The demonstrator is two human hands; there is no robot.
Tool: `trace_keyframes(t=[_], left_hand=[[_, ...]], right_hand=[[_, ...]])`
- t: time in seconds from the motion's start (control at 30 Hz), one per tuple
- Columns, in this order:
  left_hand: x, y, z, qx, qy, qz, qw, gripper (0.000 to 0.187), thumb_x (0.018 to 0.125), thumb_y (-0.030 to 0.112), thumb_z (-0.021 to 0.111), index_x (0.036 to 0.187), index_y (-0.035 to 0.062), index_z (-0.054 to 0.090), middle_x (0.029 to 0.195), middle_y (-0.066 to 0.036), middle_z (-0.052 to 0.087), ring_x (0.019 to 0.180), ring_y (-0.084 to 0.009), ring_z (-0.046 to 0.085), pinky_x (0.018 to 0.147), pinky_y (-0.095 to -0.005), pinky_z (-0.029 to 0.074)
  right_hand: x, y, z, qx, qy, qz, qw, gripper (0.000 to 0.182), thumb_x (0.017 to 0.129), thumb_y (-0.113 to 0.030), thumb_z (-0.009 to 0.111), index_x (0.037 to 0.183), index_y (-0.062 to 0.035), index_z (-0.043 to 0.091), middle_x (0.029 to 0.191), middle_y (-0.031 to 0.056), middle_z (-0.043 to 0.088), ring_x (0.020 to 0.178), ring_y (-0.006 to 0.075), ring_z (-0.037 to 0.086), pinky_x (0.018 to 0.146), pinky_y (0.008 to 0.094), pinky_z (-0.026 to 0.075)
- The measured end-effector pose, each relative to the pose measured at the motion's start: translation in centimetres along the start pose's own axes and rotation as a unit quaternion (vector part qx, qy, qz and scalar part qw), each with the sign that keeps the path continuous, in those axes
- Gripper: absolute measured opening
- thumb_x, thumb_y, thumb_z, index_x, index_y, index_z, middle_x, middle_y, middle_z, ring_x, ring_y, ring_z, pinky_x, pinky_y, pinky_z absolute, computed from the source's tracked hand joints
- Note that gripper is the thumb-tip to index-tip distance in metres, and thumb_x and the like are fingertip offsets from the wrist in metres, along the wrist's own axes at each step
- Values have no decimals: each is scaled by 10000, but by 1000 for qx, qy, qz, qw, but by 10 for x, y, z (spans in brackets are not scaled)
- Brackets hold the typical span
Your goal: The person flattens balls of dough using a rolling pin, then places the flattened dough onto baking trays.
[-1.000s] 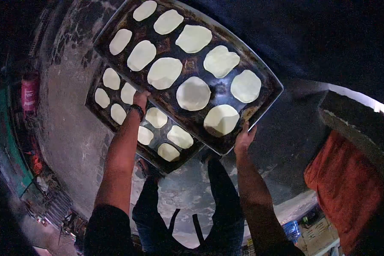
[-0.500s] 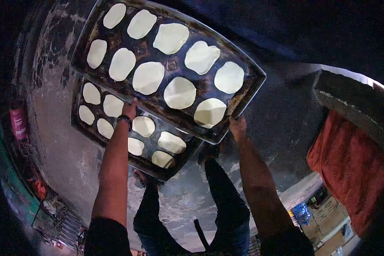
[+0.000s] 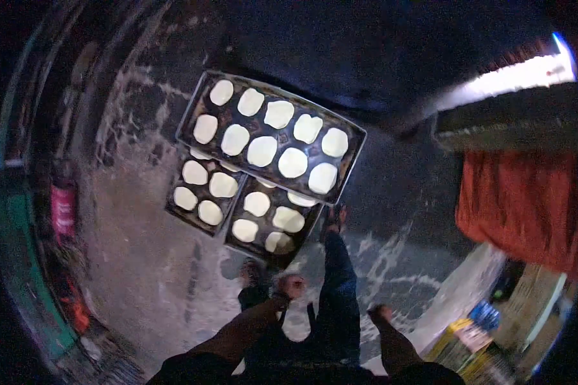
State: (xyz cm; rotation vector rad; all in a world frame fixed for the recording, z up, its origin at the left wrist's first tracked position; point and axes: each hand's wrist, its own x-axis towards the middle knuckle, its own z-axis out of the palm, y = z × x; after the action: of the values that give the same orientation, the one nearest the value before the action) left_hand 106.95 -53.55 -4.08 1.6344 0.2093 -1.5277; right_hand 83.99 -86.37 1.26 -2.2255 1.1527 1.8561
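A dark metal baking tray (image 3: 284, 138) with two rows of flat pale dough rounds (image 3: 262, 151) lies across the far parts of two lower trays. Of those, the left tray (image 3: 227, 208) and the right tray (image 3: 268, 226) sit side by side on the floor, also bearing dough rounds. My left hand (image 3: 292, 285), a dark band at its wrist, is below the right tray's near edge, apart from it. Farther right, my right hand (image 3: 380, 313) hangs above the floor and touches no tray. Both hands look empty, but blur smears their fingers.
My feet and legs are just in front of the trays. An orange-red cloth (image 3: 520, 205) hangs from a ledge (image 3: 514, 115) on the right. A blue bundle (image 3: 485, 316) is at lower right. Along the left side stand a pink-red cylinder (image 3: 63, 208) and a green panel (image 3: 35, 276).
The upper tray, held in both hands before, now rests over the lower trays. Both hands have let go and drawn back toward my body. The view has shifted.
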Motion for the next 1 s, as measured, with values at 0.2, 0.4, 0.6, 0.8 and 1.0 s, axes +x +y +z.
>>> trace_keyframes(t=[0.2,0.4,0.6,0.8,1.0], left_hand=[[-125,87,-105,425,55,180,885,334,899,365,488,900,95,684,825,-153,672,792,-322,643,716,-422,503],[-152,166,-328,529,272,121,794,317,893,357,495,872,97,677,806,-140,668,754,-312,637,674,-417,497],[-148,200,-303,615,235,71,750,303,887,348,503,845,100,670,787,-128,665,716,-302,631,632,-413,490],[-64,188,-31,741,-31,65,667,291,881,340,510,817,102,664,768,-115,661,678,-292,626,590,-409,483],[-30,149,288,799,-179,96,566,280,876,332,518,790,104,657,748,-102,657,640,-282,620,547,-405,476]], right_hand=[[-236,16,218,217,-106,-52,969,613,874,-520,508,1255,-40,524,1181,213,563,1053,319,573,870,480,467],[-345,-133,326,584,-130,3,801,560,874,-504,516,1190,-46,570,1147,213,583,1058,331,570,893,446,460],[-348,-187,362,611,-122,-6,782,568,857,-521,524,1117,-25,616,1181,221,580,1099,357,553,943,434,437],[-272,-36,363,791,106,237,554,467,798,-377,591,1137,-58,629,1165,190,604,1100,354,558,909,438,462],[-271,125,442,771,343,420,333,323,790,-322,644,927,-29,649,877,149,671,760,294,653,689,391,536]])
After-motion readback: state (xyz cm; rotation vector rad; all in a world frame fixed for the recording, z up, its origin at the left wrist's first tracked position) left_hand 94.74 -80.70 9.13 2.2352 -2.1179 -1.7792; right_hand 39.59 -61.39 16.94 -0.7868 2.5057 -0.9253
